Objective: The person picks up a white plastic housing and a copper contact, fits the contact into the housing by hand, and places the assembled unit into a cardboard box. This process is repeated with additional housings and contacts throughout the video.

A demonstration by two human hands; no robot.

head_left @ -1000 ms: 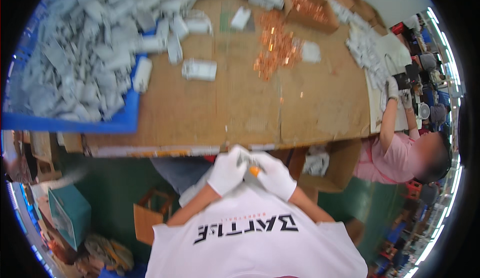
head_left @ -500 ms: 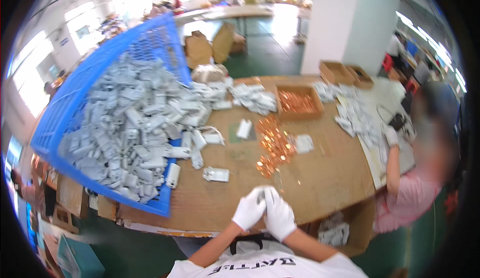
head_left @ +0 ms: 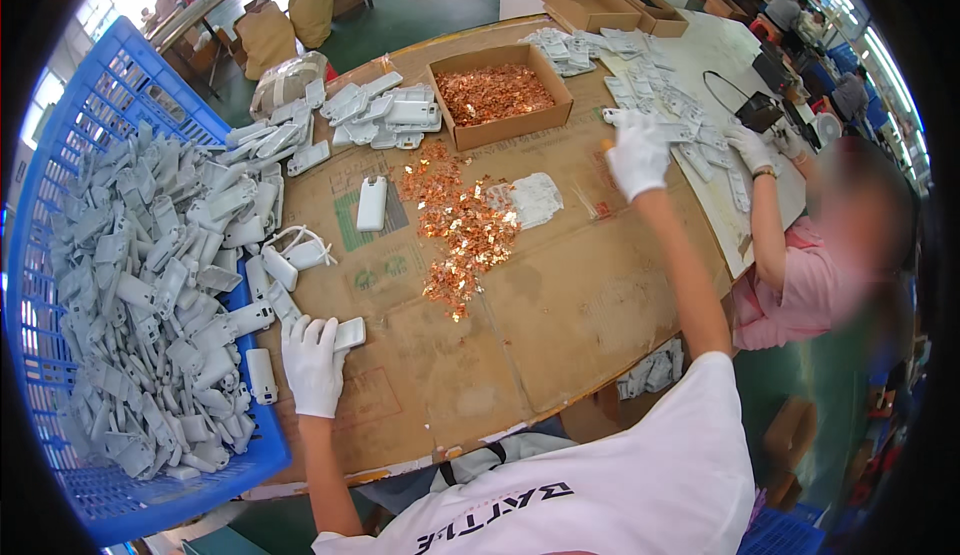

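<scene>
The hands have parted: left (head_left: 313, 367) grips a near-left case (head_left: 351, 334), right (head_left: 638, 159), grip unclear, reaches the far-right pile (head_left: 682, 105), apparently splitting the work.

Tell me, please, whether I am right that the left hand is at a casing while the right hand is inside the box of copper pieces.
The right hand is not inside the box of copper pieces: the head view shows it to the box's right, by other casings. The left hand is at a casing.
</scene>
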